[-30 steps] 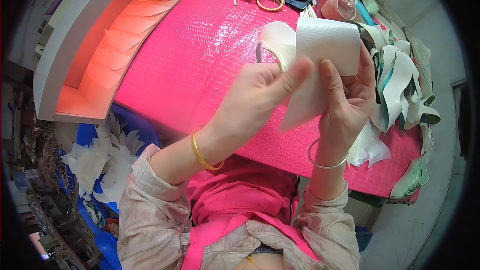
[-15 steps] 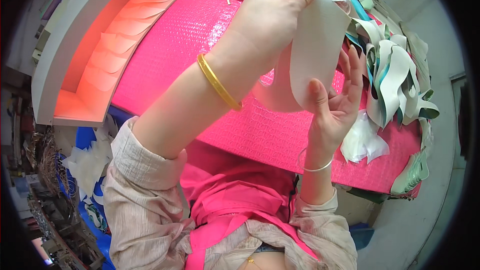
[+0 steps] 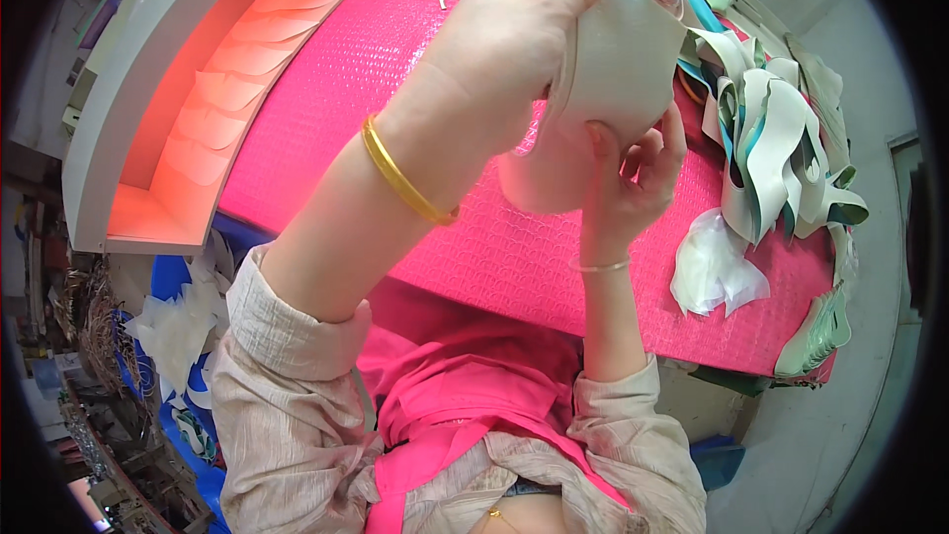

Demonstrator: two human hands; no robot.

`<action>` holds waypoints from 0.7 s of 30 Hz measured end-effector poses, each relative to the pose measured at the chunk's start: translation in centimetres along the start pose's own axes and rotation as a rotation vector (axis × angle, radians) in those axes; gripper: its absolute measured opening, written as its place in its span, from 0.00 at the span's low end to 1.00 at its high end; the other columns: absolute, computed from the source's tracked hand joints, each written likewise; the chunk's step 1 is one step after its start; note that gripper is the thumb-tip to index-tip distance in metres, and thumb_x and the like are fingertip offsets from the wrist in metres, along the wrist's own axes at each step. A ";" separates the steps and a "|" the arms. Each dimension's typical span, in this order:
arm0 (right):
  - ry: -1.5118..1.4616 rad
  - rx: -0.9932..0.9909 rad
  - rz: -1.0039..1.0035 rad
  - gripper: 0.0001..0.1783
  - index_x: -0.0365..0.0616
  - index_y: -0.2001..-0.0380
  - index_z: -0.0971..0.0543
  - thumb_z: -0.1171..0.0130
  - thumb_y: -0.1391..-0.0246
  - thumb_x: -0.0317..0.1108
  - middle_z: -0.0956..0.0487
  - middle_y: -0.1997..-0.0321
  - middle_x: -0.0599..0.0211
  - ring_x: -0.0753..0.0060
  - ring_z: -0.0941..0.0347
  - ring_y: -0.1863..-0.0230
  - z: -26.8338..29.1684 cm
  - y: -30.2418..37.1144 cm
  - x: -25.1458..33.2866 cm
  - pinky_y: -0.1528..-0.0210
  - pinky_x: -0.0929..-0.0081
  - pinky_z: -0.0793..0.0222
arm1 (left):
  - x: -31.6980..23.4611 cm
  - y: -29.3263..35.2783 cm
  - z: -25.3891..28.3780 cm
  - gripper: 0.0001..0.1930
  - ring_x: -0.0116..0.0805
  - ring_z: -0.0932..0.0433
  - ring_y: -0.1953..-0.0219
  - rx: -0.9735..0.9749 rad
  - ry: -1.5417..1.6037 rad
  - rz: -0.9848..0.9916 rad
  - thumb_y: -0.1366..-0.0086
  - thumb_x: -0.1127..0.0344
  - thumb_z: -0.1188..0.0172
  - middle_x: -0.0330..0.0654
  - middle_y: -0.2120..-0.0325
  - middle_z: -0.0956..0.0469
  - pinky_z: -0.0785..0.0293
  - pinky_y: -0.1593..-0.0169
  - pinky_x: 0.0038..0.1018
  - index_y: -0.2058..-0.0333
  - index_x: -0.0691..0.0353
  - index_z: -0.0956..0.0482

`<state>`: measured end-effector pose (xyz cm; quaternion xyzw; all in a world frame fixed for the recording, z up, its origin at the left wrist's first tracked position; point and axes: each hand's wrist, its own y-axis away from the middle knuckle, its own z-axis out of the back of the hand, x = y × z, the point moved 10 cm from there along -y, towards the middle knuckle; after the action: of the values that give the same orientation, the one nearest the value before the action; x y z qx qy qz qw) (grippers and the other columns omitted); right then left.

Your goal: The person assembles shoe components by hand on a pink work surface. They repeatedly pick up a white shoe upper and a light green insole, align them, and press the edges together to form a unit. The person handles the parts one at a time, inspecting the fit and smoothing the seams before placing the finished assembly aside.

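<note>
Above the table I hold up a white, curved piece of sheet material that looks like a shoe upper (image 3: 623, 59). My left hand (image 3: 514, 44) grips its upper left edge, with the thumb on top and the fingers mostly hidden under the fold. Lower down, my right hand (image 3: 638, 173) is closed on the piece, thumb pressed on the face toward me and fingers curled at its right edge. The lower part of the piece hangs in a rounded bend left of my right hand.
A pink textured table (image 3: 474, 257) lies below. At left stands a white light box (image 3: 89, 168) with orange-lit thin pieces (image 3: 232, 89). To the right are a heap of white and teal uppers (image 3: 776, 148), a translucent sheet stack (image 3: 717, 267) and pale green pieces (image 3: 816, 336).
My right hand has moved up and left, and its spread fingers have closed on the piece. The piece now bends more at its lower part. My left hand has shifted slightly left.
</note>
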<state>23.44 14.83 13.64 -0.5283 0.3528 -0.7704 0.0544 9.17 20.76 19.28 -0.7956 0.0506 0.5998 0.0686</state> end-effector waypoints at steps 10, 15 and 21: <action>-0.467 0.043 0.078 0.20 0.42 0.58 0.30 0.41 0.51 0.39 0.29 0.65 0.70 0.76 0.36 0.61 2.2 -2.6 -1.8 0.56 0.75 0.42 | -1.7 1.1 -3.9 0.06 0.27 0.22 0.70 0.289 -0.596 -0.611 0.49 0.75 0.38 0.41 0.71 0.20 0.28 0.61 0.22 0.69 0.64 0.20; -0.713 0.118 -0.350 0.10 0.37 0.66 0.27 0.41 0.53 0.25 0.26 0.66 0.69 0.80 0.32 0.64 1.2 -2.9 -3.2 0.60 0.82 0.36 | 8.7 3.3 -1.2 0.09 0.38 0.28 0.61 0.267 -0.862 -0.597 0.53 0.73 0.39 0.40 0.67 0.25 0.36 0.55 0.31 0.70 0.59 0.22; -0.832 0.451 -0.263 0.11 0.36 0.69 0.24 0.41 0.60 0.17 0.24 0.71 0.65 0.73 0.28 0.68 1.5 2.1 -1.1 0.63 0.80 0.33 | 13.8 5.4 1.0 0.09 0.35 0.31 0.58 0.317 -0.656 -0.397 0.51 0.69 0.40 0.37 0.68 0.26 0.47 0.46 0.36 0.67 0.56 0.22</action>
<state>24.63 13.05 11.81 -0.8064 0.0555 -0.5515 0.2061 11.17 15.63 5.51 -0.5363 -0.0364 0.7813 0.3173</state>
